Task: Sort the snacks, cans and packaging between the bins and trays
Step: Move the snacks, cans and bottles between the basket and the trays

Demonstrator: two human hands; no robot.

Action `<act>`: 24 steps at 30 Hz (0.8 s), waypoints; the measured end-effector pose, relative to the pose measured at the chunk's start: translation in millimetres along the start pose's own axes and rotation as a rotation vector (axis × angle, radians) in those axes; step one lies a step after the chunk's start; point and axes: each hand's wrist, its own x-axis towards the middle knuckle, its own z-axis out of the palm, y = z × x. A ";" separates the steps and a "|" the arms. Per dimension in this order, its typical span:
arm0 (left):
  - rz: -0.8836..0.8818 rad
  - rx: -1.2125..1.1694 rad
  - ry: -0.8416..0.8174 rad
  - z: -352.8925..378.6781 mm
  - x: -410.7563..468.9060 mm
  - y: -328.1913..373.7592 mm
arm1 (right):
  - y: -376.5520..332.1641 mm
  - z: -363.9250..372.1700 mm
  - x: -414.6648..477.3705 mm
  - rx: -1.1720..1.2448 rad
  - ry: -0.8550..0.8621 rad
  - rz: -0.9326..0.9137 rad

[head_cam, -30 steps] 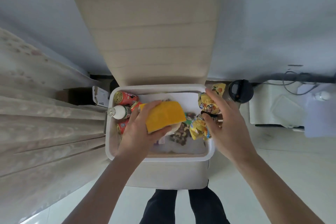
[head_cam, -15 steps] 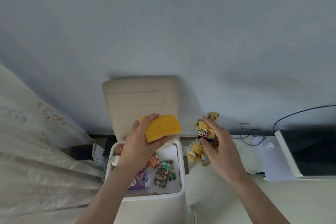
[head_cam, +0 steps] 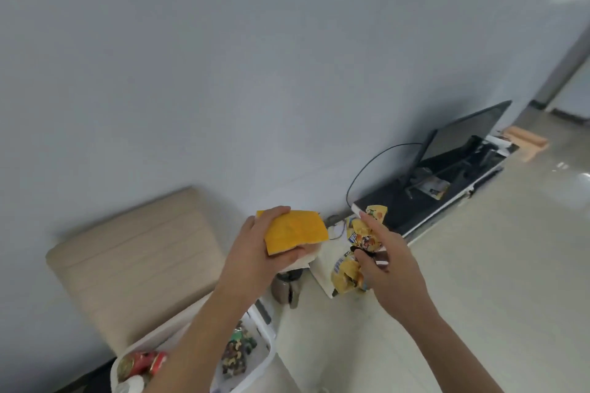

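snacks held in both hands, above the floor
my left hand [head_cam: 255, 249] grips an orange packet [head_cam: 295, 230]; my right hand [head_cam: 388, 268] clutches yellow snack bags [head_cam: 360, 239].

Plain room corner with a pale wall, a glossy floor and a beige chair

A bare grey-white wall [head_cam: 223, 57] fills the upper half of the view, evenly lit, with a soft shadow where it meets the floor. The floor [head_cam: 479, 281] is pale cream and shiny, with small bright reflections at the far right. At the lower left, a beige upholstered chair [head_cam: 137, 258] with stitched horizontal seams has its back against the wall. To the right, a dark flat screen [head_cam: 463, 134] stands by the wall over a black slab with a pale edge [head_cam: 447, 198], and a thin black cable [head_cam: 367, 163] loops up beside it. Beyond lie a tan cardboard piece [head_cam: 526, 140] and a grey door frame [head_cam: 562, 73].
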 end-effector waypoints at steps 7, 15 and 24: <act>0.177 -0.080 -0.245 78.8 -0.1 73.5 | 38.6 -106.5 -83.9 -0.036 0.284 0.190; 0.378 -0.096 -0.484 206.0 -13.7 177.4 | 84.5 -229.3 -173.3 0.000 0.582 0.296; 0.528 -0.164 -0.676 396.0 -73.7 306.2 | 175.1 -366.0 -285.0 -0.005 0.803 0.403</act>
